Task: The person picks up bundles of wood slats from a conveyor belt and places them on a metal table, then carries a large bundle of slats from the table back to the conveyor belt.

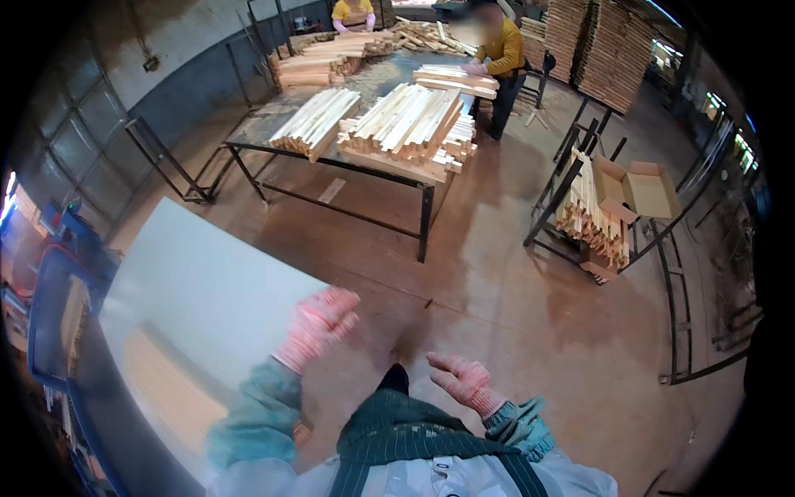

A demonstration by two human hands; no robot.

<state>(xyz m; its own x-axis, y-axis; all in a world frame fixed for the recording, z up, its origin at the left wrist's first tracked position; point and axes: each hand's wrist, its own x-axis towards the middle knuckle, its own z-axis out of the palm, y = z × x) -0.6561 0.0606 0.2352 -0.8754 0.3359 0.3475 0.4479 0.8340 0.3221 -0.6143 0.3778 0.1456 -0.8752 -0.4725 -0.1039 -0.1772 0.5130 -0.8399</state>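
Both my hands wear pink-and-white knit gloves. My left hand is raised beside the right edge of a large smooth whitish surface; its fingers look loosely bent and apart, somewhat blurred, with nothing visible in them. My right hand hovers over the floor in front of my body, fingers stretched out and holding nothing. A blurred tan wooden shape shows on the whitish surface, left of my left forearm. Partly hidden by that forearm is a small wooden end.
Ahead, a metal-framed table bears bundled wooden strips. A person in yellow works at its far right; another stands farther back. Right, a metal rack holds strips and an open cardboard box. A blue machine stands left.
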